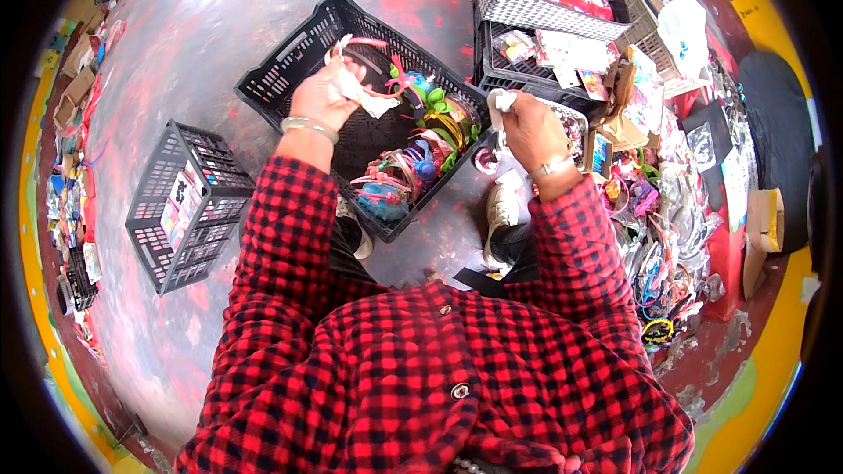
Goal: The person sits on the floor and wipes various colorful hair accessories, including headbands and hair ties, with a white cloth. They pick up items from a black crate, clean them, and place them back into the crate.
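Note:
My left hand (323, 95) is closed over the black plastic crate (290, 54), gripping a pink headband (372, 41) that curves away to the right. A crumpled white cloth or tissue (379, 105) hangs under the same fingers. By the crate's right end, my right hand (534, 130) is closed on another white wad (503, 100), perhaps cloth or tissue. Inside the crate, colourful headbands (426, 162) with green leaves and blue fluffy trim are heaped along the right side. The crate's dark bottom shows on the left.
A smaller black basket (189, 211) with printed cards stands on the floor at left. Stacked dark crates (536, 9) of packaged goods rise at the upper right. Piles of plastic-wrapped accessories (659, 237) cover the right side. My shoes (500, 211) are just below the crate.

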Motion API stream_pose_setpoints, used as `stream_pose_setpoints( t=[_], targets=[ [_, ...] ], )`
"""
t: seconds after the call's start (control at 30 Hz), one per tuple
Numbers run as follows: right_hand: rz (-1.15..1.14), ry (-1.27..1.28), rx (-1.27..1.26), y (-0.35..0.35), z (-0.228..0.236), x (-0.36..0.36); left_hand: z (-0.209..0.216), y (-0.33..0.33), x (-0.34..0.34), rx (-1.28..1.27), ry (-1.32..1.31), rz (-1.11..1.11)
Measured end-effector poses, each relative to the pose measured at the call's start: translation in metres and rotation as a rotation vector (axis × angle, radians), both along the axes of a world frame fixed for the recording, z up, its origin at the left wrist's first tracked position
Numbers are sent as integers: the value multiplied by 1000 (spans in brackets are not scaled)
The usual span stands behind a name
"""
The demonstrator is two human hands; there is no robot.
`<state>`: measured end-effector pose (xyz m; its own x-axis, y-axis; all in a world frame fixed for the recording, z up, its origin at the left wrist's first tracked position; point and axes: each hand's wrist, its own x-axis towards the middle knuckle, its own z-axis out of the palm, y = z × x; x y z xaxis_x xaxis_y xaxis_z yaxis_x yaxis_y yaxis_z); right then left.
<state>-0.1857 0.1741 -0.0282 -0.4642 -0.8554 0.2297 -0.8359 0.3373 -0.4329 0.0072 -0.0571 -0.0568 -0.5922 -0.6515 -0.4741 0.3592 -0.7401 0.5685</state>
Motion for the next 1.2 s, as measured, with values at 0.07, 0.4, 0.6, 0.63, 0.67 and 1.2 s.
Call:
stream_pose_setpoints(
  t=[0.07,0.4,0.6,0.63,0.67,1.2],
  targets=[
    [69,-80,-6,4,18,11,-33,-6,-4,13,-183,-10],
    [201,-283,-77,15,22,20,-173,-27,-41,207,-360,1],
    [182,-370,-29,9,21,13,-240,-30,-64,294,-285,70],
    [186,-400,-34,8,20,13,-247,-29,-70,286,-294,81],
    [170,-410,0,6,19,13,-256,-31,-74,274,-301,97],
    [254,-444,25,-10,5,12,-316,-26,-105,215,-259,88]
  ],
)
